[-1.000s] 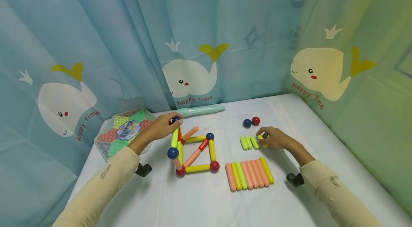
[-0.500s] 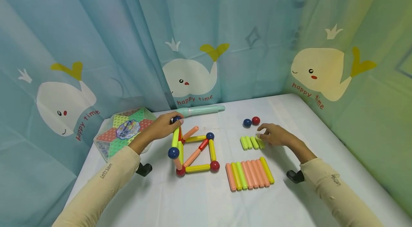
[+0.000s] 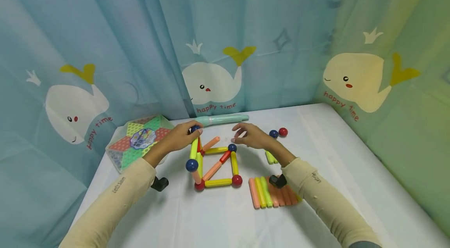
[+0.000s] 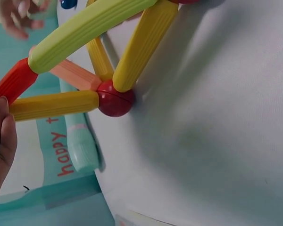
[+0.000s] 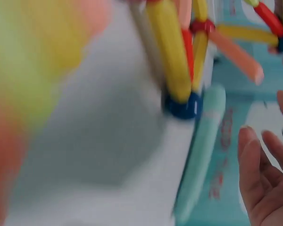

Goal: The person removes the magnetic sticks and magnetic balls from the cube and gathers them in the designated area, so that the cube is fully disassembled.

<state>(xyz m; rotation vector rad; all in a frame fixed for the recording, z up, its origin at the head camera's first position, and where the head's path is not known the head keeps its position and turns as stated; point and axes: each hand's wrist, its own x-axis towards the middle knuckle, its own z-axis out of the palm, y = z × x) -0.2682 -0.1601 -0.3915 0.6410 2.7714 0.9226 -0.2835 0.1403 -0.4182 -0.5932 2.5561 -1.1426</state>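
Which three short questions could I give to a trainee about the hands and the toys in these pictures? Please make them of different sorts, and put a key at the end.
1. Which hand grips the frame?
2. True or false: the right hand is empty.
3. What colours are the two loose balls?
a) both blue
b) both red
c) one blue, one red

Key:
1. The left hand.
2. True; its fingers are apart with nothing between them.
3. c
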